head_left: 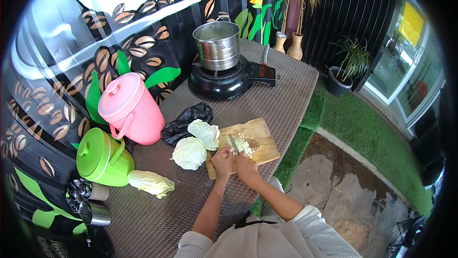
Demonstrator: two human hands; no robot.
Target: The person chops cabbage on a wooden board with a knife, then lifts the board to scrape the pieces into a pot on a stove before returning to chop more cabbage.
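A wooden cutting board [265, 139] lies on the woven-look table, with a pile of finely chopped pale pieces [244, 146] on it. My right hand [246, 166] is closed round the handle end of a knife [233, 142], whose blade points away from me beside the pile. My left hand [222, 162] is closed at the board's left part, next to the knife; what its fingers hold, if anything, is too small to make out. Just left of the board sit a cabbage head [189, 153] and a loose cabbage piece [204, 134].
A metal pot [217, 50] stands on a black gas stove [219, 84] at the back. On the left are a black plastic bag [188, 120], a pink jug [136, 115], a green jug [102, 160], a long leafy cabbage [151, 183] and metal utensil holders [98, 214].
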